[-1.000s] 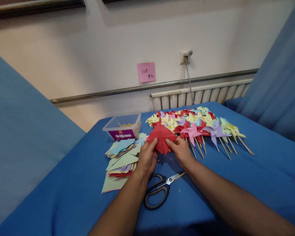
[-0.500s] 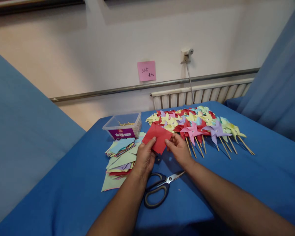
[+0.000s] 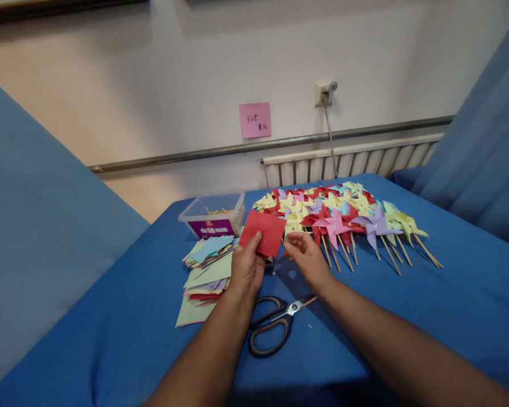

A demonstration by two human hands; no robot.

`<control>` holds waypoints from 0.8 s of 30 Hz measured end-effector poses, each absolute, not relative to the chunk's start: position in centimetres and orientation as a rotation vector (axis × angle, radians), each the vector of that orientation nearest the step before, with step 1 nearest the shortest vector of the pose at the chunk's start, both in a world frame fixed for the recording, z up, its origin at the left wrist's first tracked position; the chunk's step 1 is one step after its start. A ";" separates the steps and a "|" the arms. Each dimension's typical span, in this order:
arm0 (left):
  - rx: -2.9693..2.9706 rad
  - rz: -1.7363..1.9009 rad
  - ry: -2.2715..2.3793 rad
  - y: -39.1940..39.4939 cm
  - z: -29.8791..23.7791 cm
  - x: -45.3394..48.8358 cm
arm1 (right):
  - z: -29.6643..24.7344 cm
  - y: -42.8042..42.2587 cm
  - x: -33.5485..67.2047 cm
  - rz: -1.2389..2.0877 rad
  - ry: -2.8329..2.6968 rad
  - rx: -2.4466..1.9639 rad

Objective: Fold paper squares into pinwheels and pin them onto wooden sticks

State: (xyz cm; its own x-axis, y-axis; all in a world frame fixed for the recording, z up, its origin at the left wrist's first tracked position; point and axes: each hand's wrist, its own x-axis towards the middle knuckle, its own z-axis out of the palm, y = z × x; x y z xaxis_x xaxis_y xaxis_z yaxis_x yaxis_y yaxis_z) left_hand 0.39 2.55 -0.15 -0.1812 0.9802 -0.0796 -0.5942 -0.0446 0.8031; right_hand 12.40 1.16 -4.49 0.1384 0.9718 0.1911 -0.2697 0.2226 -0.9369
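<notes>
A square sheet of red paper (image 3: 265,230) is pinched in my left hand (image 3: 246,263), with the thumb pressed on its front face. Just beside the sheet's right edge is my right hand (image 3: 307,260), its fingers loosely curled and a little apart, with nothing visible in them. Below both hands lies a pair of scissors (image 3: 286,316) with dark handles, its blades pointing right. Stacks of coloured paper (image 3: 207,277) sit to the left of my left hand. Many finished paper pinwheels (image 3: 335,223) on wooden sticks are spread beyond my right hand.
A clear plastic box (image 3: 216,209) with a purple label and thin sticks stands behind the paper stacks. Blue cloth (image 3: 123,316) covers the table. Against the wall are a pink note (image 3: 255,120), a pipe rail (image 3: 220,151) and a radiator (image 3: 356,164).
My right hand has come off the red sheet and sits just to its right. The sheet has turned and now shows as a flatter square in my left hand.
</notes>
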 end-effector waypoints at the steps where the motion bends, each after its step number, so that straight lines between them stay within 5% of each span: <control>1: 0.622 1.581 0.857 2.5 -0.1 0.4 | -4.6 1.2 12.2 1.232 -1.029 -0.882; 24: 0.652 1.530 0.905 2.2 -0.1 0.3 | -4.3 0.7 12.6 1.600 -0.837 -0.680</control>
